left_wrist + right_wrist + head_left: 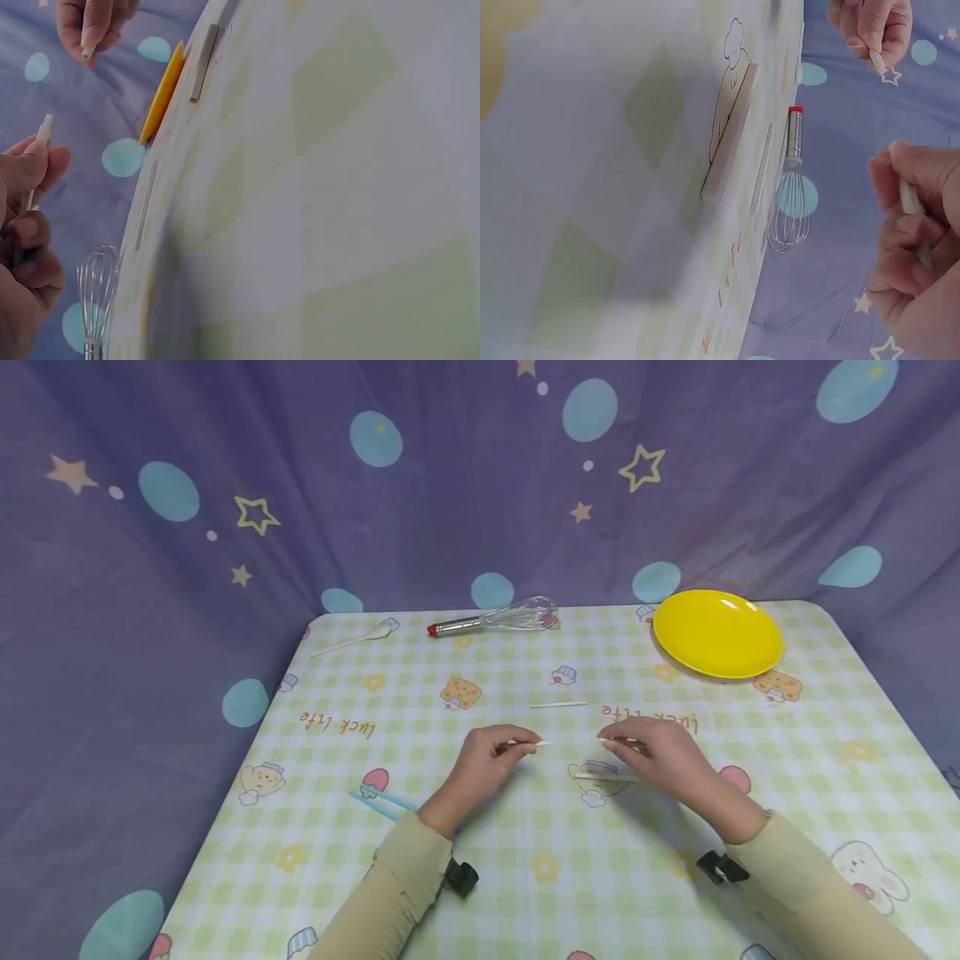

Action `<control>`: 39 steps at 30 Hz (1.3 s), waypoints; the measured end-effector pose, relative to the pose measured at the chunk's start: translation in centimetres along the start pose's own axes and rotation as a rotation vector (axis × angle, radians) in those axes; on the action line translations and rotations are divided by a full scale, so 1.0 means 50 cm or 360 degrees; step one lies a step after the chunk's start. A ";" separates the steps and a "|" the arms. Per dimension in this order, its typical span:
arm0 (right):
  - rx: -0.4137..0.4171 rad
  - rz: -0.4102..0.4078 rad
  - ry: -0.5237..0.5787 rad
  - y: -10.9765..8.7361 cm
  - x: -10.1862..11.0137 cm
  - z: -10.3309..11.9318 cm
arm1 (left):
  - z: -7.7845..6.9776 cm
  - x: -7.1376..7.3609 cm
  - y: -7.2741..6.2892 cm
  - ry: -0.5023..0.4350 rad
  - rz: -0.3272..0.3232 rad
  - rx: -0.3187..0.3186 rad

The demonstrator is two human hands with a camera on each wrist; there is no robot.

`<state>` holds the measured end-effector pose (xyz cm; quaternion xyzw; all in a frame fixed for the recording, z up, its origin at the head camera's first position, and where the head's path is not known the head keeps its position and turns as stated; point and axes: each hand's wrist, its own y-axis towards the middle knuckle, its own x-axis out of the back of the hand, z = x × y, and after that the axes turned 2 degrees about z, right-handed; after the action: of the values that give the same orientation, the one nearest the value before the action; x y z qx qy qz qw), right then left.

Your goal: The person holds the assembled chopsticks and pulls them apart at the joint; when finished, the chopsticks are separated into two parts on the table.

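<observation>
My left hand [487, 764] pinches a thin pale stick [545, 743] between thumb and fingers, its tip poking out toward the right. Opposite it, my right hand [663, 756] holds a similar pale stick [909, 196], whose short end points left. A gap separates the two tips, and the fingers hide much of both sticks. Another pale stick [606, 777] lies on the table just below the right hand; in the right wrist view it looks straight-edged and flat-sided. One more thin stick [558, 704] lies beyond the hands.
A yellow plate [717, 635] sits at the back right of the checked tablecloth [510, 902]. Along the back edge lie a whisk [495, 620] with a red-tipped handle and a pale spoon [360, 639]. Light blue tongs or sticks [382, 802] are partly covered by the left forearm.
</observation>
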<state>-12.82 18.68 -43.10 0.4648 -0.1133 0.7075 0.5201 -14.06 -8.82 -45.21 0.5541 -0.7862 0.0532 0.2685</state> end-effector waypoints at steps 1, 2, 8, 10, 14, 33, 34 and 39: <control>-0.0045 0.0038 0.0026 0.000 0.002 -0.001 | 0.001 0.002 0.002 0.0013 0.0015 0.0004; -0.0084 0.0073 0.0054 0.000 0.004 -0.002 | 0.001 0.005 0.003 0.0022 0.0030 0.0012; -0.0247 0.0245 0.0201 -0.008 0.013 -0.009 | -0.001 0.020 0.019 0.0088 0.0132 0.0035; -0.0259 0.0291 0.0211 -0.012 0.016 -0.013 | -0.001 0.025 0.024 0.0111 0.0165 0.0031; -0.0243 0.0312 0.0189 -0.019 0.019 -0.019 | 0.002 0.029 0.035 0.0131 0.0203 0.0056; -0.0479 0.0168 0.0215 -0.017 -0.002 -0.040 | 0.002 0.010 0.084 0.0323 -0.0008 0.0343; -0.0488 0.0168 0.0237 -0.018 -0.002 -0.042 | 0.002 0.009 0.086 0.0318 -0.0001 0.0341; -0.0479 0.0204 0.0354 -0.021 -0.003 -0.043 | 0.004 0.007 0.091 0.0226 0.0063 0.0362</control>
<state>-13.10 20.44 -44.72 0.2924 -0.1890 0.7613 0.5470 -18.31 -7.46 -44.21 0.5602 -0.7648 0.1864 0.2579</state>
